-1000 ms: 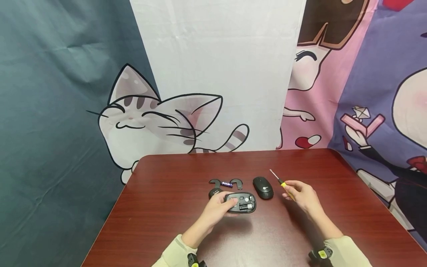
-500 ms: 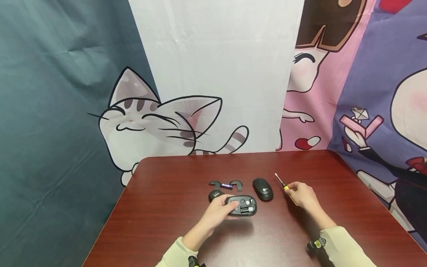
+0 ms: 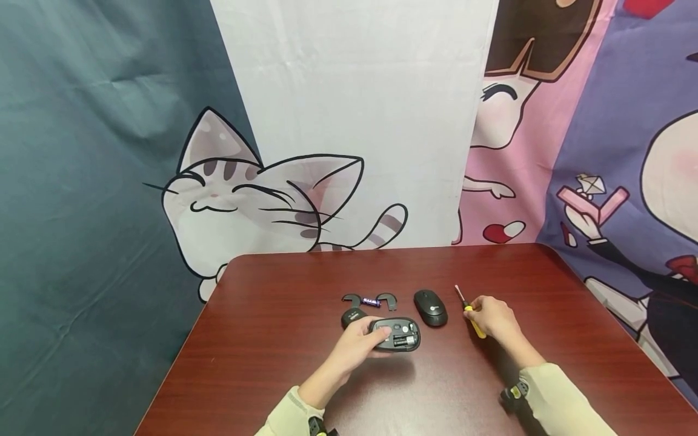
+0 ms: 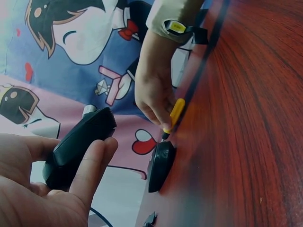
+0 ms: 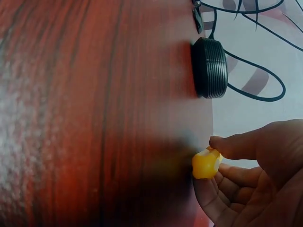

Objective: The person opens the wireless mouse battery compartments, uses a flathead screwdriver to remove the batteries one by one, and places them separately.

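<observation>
My left hand (image 3: 354, 342) grips an upturned computer mouse (image 3: 402, 335) above the table, thumb on its underside. The mouse's battery bay lies open, with a battery (image 3: 405, 341) in it. In the left wrist view my fingers support the dark mouse (image 4: 78, 146) from its sides. My right hand (image 3: 493, 318) pinches a screwdriver (image 3: 475, 323) near the front of its yellow handle, low over the table, shaft pointing away from me. The handle end (image 5: 206, 164) shows between thumb and fingers in the right wrist view. A second black mouse (image 3: 431, 307) lies between the hands.
Behind the left hand lie a round-ended black cover (image 3: 351, 316), two curved dark pieces (image 3: 388, 300) and a purple-and-white battery (image 3: 371, 301) between them. The reddish-brown table (image 3: 262, 363) ends at a printed cloth backdrop (image 3: 354, 121).
The right hand has shifted slightly, and the screwdriver has come nearer to me and right; more of its yellow handle shows below the fingers. The left hand and its mouse stay nearly still.
</observation>
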A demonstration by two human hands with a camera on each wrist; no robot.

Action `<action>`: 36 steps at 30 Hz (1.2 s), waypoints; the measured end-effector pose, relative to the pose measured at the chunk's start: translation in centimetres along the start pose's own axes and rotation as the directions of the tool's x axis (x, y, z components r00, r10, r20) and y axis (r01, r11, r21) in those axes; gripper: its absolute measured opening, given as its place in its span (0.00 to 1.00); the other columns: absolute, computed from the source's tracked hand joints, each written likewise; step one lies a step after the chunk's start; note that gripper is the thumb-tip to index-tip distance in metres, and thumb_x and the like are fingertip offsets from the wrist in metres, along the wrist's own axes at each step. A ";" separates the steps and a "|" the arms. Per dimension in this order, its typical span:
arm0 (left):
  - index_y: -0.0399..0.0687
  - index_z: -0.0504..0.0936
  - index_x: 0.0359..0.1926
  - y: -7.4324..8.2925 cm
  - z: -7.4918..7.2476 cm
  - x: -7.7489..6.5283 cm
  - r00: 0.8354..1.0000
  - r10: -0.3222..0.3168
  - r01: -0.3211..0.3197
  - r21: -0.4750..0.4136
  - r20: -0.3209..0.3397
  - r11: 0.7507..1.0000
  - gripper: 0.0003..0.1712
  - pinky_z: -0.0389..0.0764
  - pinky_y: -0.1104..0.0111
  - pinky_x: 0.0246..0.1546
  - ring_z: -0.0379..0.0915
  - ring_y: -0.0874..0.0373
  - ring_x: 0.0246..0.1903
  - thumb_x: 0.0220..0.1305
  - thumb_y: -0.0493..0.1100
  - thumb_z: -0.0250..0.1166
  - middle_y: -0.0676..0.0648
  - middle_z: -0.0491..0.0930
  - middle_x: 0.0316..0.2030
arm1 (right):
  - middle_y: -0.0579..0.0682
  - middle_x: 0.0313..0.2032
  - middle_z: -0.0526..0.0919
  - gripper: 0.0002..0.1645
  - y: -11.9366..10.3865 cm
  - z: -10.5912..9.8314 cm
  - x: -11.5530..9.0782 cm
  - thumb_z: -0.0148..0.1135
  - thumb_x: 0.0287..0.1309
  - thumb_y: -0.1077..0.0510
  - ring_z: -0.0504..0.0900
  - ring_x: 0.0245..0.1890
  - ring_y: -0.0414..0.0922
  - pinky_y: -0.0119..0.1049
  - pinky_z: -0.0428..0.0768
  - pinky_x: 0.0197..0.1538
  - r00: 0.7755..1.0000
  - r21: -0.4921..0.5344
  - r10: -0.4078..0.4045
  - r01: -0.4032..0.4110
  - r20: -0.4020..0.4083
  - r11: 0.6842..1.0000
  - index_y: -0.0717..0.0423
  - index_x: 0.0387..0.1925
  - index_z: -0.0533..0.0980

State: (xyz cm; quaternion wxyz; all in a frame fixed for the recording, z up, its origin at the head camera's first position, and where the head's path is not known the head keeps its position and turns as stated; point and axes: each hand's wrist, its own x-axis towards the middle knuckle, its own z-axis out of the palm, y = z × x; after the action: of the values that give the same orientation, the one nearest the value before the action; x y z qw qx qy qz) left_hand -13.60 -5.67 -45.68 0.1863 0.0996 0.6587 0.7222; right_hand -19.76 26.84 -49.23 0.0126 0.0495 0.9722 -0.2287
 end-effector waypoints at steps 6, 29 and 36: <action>0.32 0.72 0.53 0.1 -0.1 0.0 1.000 0.003 -0.003 -0.013 0.003 1.000 0.21 0.85 0.60 0.38 0.82 0.51 0.37 0.64 0.42 0.59 0.39 0.81 0.41 | 0.52 0.26 0.79 0.20 -0.2 -0.2 0.0 0.67 0.50 0.50 0.73 0.27 0.49 0.42 0.74 0.28 0.998 -0.016 0.041 -0.040 0.045 0.999 0.63 0.38 0.79; 0.32 0.71 0.54 0.3 -0.2 0.3 1.000 0.007 -0.007 -0.014 -0.013 1.000 0.21 0.84 0.57 0.40 0.81 0.52 0.38 0.64 0.42 0.60 0.39 0.81 0.42 | 0.63 0.39 0.76 0.35 0.0 -1.2 -0.1 0.64 0.52 0.41 0.74 0.35 0.56 0.53 0.78 0.36 0.998 -0.023 0.058 -0.058 0.035 0.998 0.65 0.49 0.71; 0.33 0.71 0.55 0.5 -0.4 0.2 1.000 0.006 -0.006 -0.016 -0.010 1.000 0.24 0.83 0.56 0.42 0.81 0.51 0.39 0.64 0.45 0.60 0.39 0.80 0.43 | 0.65 0.45 0.73 0.26 -2.0 -1.5 -1.7 0.62 0.55 0.50 0.74 0.41 0.58 0.57 0.76 0.41 0.985 0.028 -0.091 0.096 -0.144 0.995 0.61 0.52 0.72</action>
State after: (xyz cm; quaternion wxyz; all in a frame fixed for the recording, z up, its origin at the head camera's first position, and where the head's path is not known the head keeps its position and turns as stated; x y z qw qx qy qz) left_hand -14.04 -5.99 -45.26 0.1818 0.0963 0.6535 0.7284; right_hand -18.24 25.57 -46.94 -0.0686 0.0205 0.9676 -0.2420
